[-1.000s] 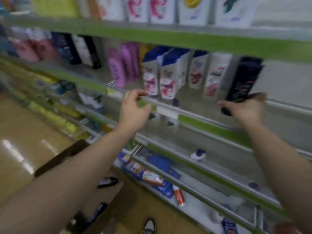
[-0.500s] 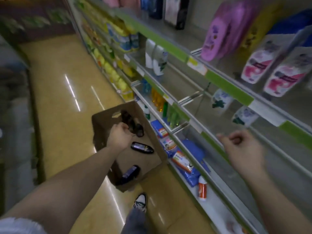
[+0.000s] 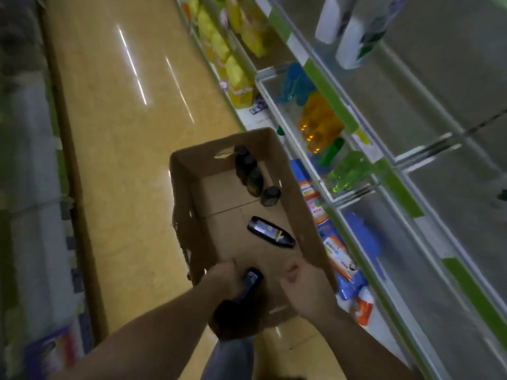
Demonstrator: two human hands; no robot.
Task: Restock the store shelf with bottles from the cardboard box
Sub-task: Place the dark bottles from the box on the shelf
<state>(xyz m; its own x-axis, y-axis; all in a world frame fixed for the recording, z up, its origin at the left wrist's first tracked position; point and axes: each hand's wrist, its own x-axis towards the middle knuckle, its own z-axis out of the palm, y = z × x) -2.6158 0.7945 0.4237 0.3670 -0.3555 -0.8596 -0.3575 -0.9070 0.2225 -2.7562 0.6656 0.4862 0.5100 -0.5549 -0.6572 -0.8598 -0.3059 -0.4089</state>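
Left hand (image 3: 223, 275) fingers around dark bottle (image 3: 251, 281) — label unreadable — right hand (image 3: 304, 283) fingers seemingly curled, empty.

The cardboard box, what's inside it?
Inside the cardboard box: four upright dark bottles, one lying flat, another at the left hand. The hands hide the near corner.

No text could be read: the label on the lying dark bottle (image 3: 271, 232) and the shelf tags (image 3: 361, 136) were blurred.
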